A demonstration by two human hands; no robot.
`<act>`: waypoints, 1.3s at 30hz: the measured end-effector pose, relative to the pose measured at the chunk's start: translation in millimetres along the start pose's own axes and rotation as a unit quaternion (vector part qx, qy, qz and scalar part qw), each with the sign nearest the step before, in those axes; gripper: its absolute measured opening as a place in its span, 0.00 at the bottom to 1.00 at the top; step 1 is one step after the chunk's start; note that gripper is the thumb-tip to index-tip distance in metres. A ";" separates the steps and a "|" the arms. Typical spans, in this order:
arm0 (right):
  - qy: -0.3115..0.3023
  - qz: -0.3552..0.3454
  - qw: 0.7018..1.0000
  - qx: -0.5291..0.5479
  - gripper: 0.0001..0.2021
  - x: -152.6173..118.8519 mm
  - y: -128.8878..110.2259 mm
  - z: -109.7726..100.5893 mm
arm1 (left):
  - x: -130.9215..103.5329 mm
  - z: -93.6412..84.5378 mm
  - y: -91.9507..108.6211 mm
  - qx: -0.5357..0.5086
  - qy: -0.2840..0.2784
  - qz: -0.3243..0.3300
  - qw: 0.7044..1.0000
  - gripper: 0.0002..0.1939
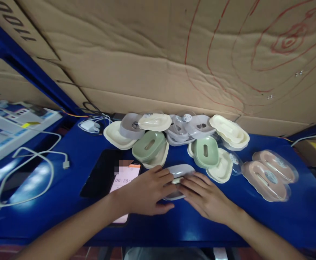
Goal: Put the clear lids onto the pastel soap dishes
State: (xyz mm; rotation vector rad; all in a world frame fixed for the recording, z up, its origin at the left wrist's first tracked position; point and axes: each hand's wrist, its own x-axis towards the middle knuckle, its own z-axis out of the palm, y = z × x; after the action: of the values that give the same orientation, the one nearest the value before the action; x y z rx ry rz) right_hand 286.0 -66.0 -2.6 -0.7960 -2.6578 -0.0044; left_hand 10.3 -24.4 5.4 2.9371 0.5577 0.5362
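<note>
A pale grey oval dish (180, 169), probably a soap dish, lies on the blue table in front of me, partly covered by my fingers. A small cream-coloured strip (176, 180) shows across its middle, between my fingertips. My left hand (154, 189) is curled over the dish's left side, thumb held low. From the right, my right hand (208, 196) has its fingers bent onto the dish's right side. Just behind stand a green slotted dish (149, 145) on a cream tray and another green slotted dish (207, 151).
Grey and cream dishes (120, 135) with clear lids line the back. Two pinkish-brown packs (266, 180) lie at right. Left of my hands are a lit phone (120, 213) and a black flat object (100, 173). A white cable (51, 173) loops farther left. Cardboard (136, 72) walls the back.
</note>
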 end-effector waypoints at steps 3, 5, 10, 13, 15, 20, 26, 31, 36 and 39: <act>-0.007 0.005 1.000 0.005 0.16 1.0 0.8 -1.4 | 0.6 -10.6 -7.7 -0.016 0.038 -0.021 0.999 0.13; -0.009 0.008 1.000 0.007 0.16 1.3 2.1 -2.4 | 0.7 -18.6 -16.0 0.008 0.077 -0.045 0.996 0.09; 0.003 0.010 1.000 0.005 0.17 -0.2 5.9 -3.3 | -2.7 -26.9 -39.1 0.123 0.182 -0.134 0.966 0.05; 0.003 0.014 1.000 0.009 0.17 -1.5 7.1 -1.7 | -7.6 -26.6 -54.0 0.166 0.210 -0.189 0.945 0.05; 0.002 0.019 1.000 0.016 0.17 -2.0 8.2 -0.1 | -10.5 -29.8 -67.6 0.165 0.215 -0.223 0.936 0.08; 0.021 0.026 0.999 0.023 0.18 -2.7 13.2 3.1 | -10.9 -51.8 -117.0 0.133 0.162 -0.256 0.944 0.23; 0.026 0.024 0.999 0.030 0.18 -4.9 15.7 4.1 | -8.2 -57.1 -147.3 0.067 0.083 -0.314 0.943 0.20; 0.020 0.020 0.999 0.036 0.17 -6.0 16.5 5.5 | -6.4 -46.2 -142.9 0.048 0.084 -0.304 0.948 0.26; 0.011 0.027 0.998 0.050 0.18 -5.9 17.0 4.5 | -0.7 -55.6 -158.9 -0.012 0.064 -0.308 0.949 0.34; 0.009 0.031 0.998 0.047 0.18 -6.1 16.0 4.1 | 1.1 -64.7 -164.5 -0.051 0.060 -0.308 0.948 0.37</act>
State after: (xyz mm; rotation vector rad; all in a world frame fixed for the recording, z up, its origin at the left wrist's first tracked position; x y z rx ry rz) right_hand 297.8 -55.4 -10.1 -0.8423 -2.5946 0.1282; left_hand -67.2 130.9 38.9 2.4415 1.3422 0.6299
